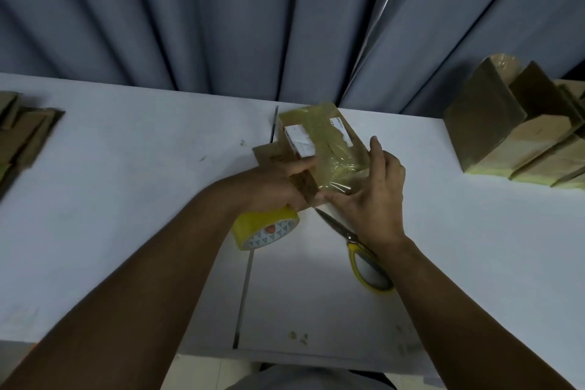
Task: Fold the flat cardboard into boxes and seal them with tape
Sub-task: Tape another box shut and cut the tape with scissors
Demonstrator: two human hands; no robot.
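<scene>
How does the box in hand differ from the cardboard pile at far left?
The box is folded up; the pile lies flat. The box carries glossy tape and white labels; the pile shows neither. The left hand grips and the right hand presses the box; the pile lies untouched. Both are brown cardboard.

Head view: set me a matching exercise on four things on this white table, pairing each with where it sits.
Things:
1. yellow roll of tape
2. yellow-handled metal scissors
3. pile of flat brown cardboard
4. small taped cardboard box

Places:
A. between the left hand and the right hand
B. far left of the white table
C. partly under the right wrist
D. beside the left wrist

Pairs: 1-D, 2-C, 3-B, 4-A.
</scene>
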